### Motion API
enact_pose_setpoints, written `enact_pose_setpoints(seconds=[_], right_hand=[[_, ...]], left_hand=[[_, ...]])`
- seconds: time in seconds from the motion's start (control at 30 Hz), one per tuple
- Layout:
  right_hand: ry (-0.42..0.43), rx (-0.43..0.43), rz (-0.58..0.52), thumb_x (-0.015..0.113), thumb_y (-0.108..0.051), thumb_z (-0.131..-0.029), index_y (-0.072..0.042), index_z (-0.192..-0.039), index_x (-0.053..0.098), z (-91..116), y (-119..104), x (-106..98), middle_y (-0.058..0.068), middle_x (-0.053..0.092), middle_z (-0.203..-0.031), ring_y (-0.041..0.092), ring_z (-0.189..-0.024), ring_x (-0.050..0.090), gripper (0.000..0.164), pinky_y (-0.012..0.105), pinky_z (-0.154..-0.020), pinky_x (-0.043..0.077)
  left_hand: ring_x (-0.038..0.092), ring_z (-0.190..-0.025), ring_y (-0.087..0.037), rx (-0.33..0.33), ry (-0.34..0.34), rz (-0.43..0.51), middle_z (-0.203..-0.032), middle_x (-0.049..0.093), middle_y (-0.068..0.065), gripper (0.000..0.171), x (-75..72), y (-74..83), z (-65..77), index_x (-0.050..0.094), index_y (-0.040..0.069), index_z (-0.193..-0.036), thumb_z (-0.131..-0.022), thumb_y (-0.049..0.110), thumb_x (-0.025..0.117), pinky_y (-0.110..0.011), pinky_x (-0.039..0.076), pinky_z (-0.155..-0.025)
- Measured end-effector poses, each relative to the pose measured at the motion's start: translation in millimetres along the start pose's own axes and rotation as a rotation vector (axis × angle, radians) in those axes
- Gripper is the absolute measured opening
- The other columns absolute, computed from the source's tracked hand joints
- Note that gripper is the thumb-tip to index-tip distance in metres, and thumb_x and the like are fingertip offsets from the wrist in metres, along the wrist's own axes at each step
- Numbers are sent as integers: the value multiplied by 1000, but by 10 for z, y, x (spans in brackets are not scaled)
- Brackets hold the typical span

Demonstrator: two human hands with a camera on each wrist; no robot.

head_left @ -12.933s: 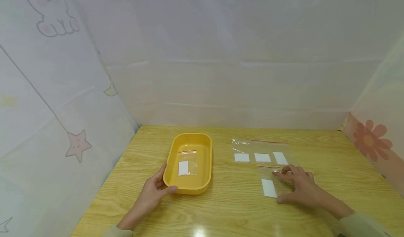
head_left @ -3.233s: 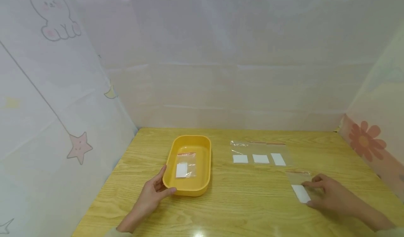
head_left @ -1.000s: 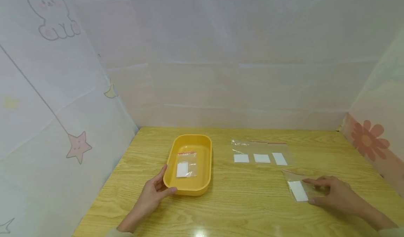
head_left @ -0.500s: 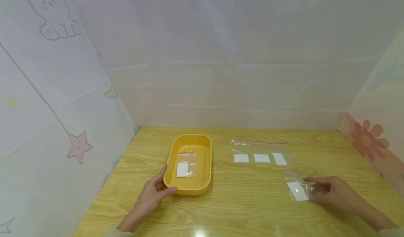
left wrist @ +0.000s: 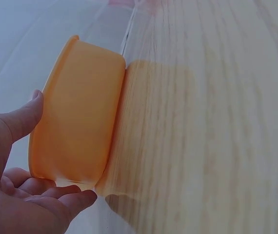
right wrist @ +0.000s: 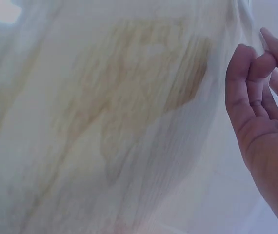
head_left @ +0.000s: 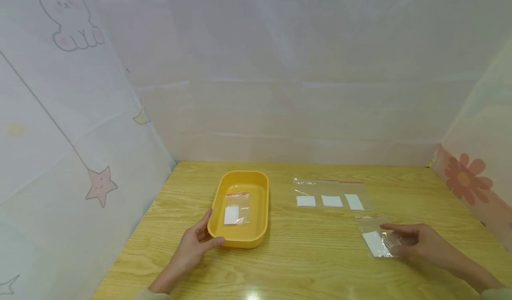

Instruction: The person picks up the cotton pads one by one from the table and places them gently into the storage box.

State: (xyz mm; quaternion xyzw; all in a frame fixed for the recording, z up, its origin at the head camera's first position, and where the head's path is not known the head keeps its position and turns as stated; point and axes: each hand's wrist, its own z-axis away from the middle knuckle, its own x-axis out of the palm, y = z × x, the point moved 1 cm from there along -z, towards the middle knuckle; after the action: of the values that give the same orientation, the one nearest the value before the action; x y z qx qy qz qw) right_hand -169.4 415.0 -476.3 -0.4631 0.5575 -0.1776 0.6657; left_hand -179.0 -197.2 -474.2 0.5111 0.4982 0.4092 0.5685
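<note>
Yellow box in my left grip (head_left: 192, 246), zip bag in my right grip (head_left: 428, 246)

With the left grip I have hold of the yellow box (head_left: 244, 242) at its near left corner. The thumb is on the rim, the fingers are against the side wall, and between them the spread is rather wide. The box stands on the wood-grain desk (head_left: 304, 255), ahead and to the right of this grip. On its floor, one clear bag with a white rectangle (head_left: 231, 215) lies flat.

The right grip is almost closed: thumb and bent fingers pinch the right edge of the zip bag (head_left: 378, 229), while the index finger reaches above it. This bag is just to the left of the grip, and its film shines where it is bent. From the right wrist view I cannot make it out well.

Farther from the right grip, ahead and to its left, three bags (head_left: 330, 189) lie in an overlapping row, each with its own white rectangle.
</note>
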Motion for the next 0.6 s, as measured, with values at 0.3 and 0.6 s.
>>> enact_pose_setpoints(seconds=[0.3, 0.6], right_hand=[[-58, 55, -50, 71, -3, -100, 7, -149, 54, 3, -49, 23, -29, 62, -135, -5, -96, 52, 53, 19, -72, 50], [-50, 35, -92, 67, -3, -103, 5, -154, 48, -39, -150, 43, -26, 58, -140, -11, -117, 50, 55, 19, -84, 56]], left_hand=[[44, -145, -38, 3, 5, 1, -168, 28, -18, 90, 1, -6, -1, 25, 4, -166, -94, 4, 80, -31, 49, -108], [44, -145, -39, 4, -11, -7, -168, 27, -19, 92, -12, -4, 1, 24, 4, -167, -94, 4, 80, -31, 48, -108]])
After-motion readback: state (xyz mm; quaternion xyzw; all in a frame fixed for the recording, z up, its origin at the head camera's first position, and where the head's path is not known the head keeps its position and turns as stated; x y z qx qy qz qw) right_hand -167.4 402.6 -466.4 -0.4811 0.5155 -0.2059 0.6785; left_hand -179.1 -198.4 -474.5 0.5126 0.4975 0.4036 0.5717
